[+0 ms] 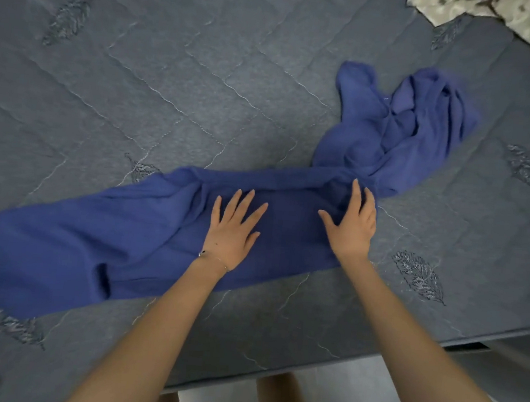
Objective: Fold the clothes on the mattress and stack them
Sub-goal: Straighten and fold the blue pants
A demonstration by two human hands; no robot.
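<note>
The long blue garment of soft fabric (144, 248) is spread in a band along the near edge of the grey quilted mattress (171, 80), its left part laid fairly flat. Both hands are laid on its middle with straight, spread fingers, and nothing is grasped. The left hand (234, 230), with a thin bracelet (212, 258) at the wrist, is pressed flat on the cloth, apparently to hold the band down. The right hand (351, 227) is set just beside a ridge of creases, probably so that the cloth can be smoothed. Beyond the right hand, the garment's far end (401, 129) is bunched and twisted in a heap, which seems the main hindrance: it would have to be drawn out flat before a clean fold can be made. Farther off, at the far right corner, a crumpled beige patterned cloth (498, 13) is seen, well apart from the garment. No finished stack is seen.
</note>
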